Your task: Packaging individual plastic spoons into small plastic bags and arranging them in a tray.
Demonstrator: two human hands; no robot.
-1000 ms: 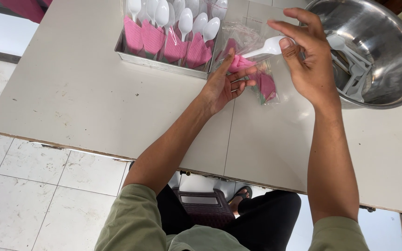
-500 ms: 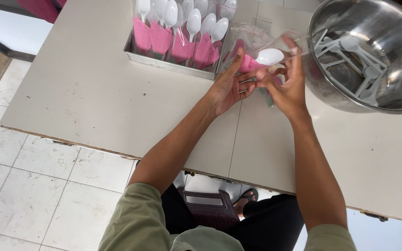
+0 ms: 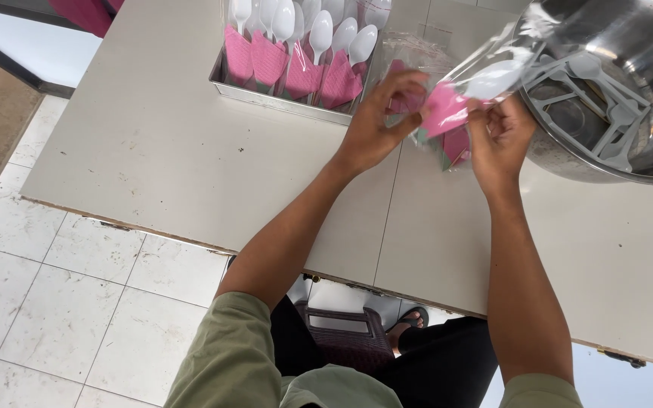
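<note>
Pink napkin (image 3: pixel 444 110) and a white plastic spoon (image 3: pixel 493 78) sit together inside a clear plastic sleeve (image 3: pixel 485 64), held up just above the tabletop (image 3: pixel 153 159) between both hands, at the far middle of the scene. The left hand (image 3: pixel 376 125) pinches the near left edge of the napkin, fingers curled narrow around it. The right hand (image 3: pixel 502 136) grips the sleeve from below on the right, fingers closed on the plastic beside the spoon's bowl. More pink napkin pieces (image 3: pixel 456 145) lie on the tabletop just under the hands.

Far left of the hands stands a metal tray (image 3: pixel 281 102) filled with upright packed sets: white spoons (image 3: pixel 320 34) with pink napkins (image 3: pixel 302 75) in a row. To the right, touching the sleeve's far end, a large steel bowl (image 3: pixel 644 162) holds loose white plastic cutlery (image 3: pixel 606 98). Below the near tabletop edge are the person's olive sleeves (image 3: pixel 236 355), dark trousers, a woven stool (image 3: pixel 341 336) and a white tiled floor (image 3: pixel 77 302).
</note>
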